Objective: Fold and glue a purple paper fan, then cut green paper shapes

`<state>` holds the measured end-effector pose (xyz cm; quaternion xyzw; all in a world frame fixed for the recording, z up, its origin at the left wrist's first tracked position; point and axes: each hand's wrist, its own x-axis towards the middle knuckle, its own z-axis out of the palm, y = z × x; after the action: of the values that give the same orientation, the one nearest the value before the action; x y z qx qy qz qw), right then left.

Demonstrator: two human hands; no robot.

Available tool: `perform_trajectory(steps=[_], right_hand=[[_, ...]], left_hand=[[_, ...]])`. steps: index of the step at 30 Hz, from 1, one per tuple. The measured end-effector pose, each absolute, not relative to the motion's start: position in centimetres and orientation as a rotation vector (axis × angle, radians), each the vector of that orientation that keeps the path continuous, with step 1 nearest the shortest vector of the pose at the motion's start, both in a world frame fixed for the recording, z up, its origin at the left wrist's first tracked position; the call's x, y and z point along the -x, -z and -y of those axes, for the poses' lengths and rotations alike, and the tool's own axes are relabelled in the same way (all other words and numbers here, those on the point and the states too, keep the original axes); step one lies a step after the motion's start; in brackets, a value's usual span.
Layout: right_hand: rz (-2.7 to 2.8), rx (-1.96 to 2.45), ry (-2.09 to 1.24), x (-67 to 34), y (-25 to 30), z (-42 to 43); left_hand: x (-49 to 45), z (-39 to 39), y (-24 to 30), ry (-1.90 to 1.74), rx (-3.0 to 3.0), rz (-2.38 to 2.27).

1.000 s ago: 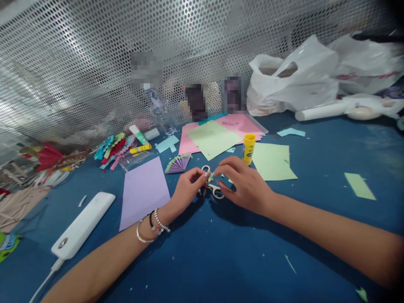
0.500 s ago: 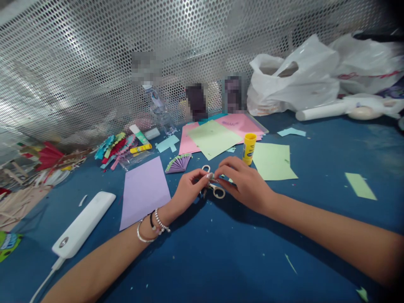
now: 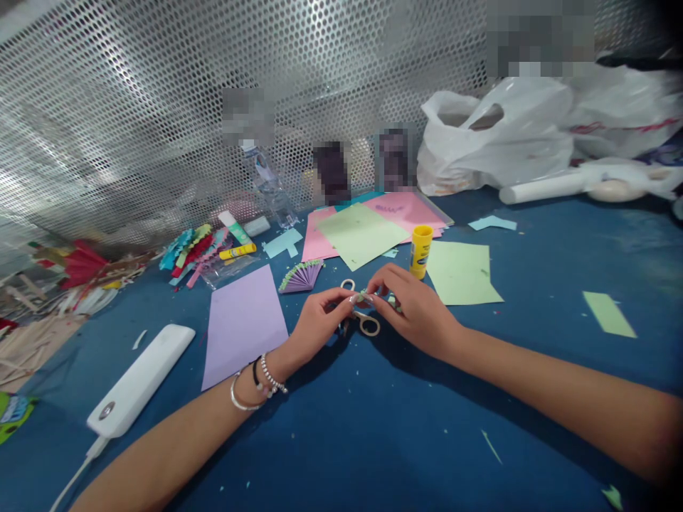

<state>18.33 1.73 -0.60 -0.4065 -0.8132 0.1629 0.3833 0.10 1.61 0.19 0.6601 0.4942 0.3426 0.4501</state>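
Observation:
My left hand (image 3: 324,315) and my right hand (image 3: 408,302) meet at the fingertips, each pinching a small piece of green paper (image 3: 361,296). My fingers hide most of that piece. Just beneath them lie scissors (image 3: 368,324) with pale handles, their blades mostly out of sight. A pleated purple paper fan (image 3: 302,276) with a green fringed edge lies left of the scissors. Beyond my right hand an open yellow glue stick (image 3: 420,252) stands upright. A purple sheet (image 3: 245,323) lies beside my left forearm.
Pink and green sheets (image 3: 363,231) are stacked at the back; another green sheet (image 3: 463,273) lies right of the glue. A white power bank (image 3: 141,380) with a cable is at left. A water bottle (image 3: 272,188) leans at the mesh wall, and plastic bags (image 3: 496,135) sit back right.
The fingers of my right hand have shifted slightly and now press closer to my left fingertips, with more of the green paper showing. The things on the table stay in place.

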Motion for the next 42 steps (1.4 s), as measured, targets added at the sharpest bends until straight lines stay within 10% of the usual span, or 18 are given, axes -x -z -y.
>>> perform_trajectory(steps=[42], right_hand=[[2.097, 0.954, -0.626, -18.48, 0.59, -2.13]], left_hand=[[0.03, -1.85, 0.48, -0.914, -1.677, -1.272]])
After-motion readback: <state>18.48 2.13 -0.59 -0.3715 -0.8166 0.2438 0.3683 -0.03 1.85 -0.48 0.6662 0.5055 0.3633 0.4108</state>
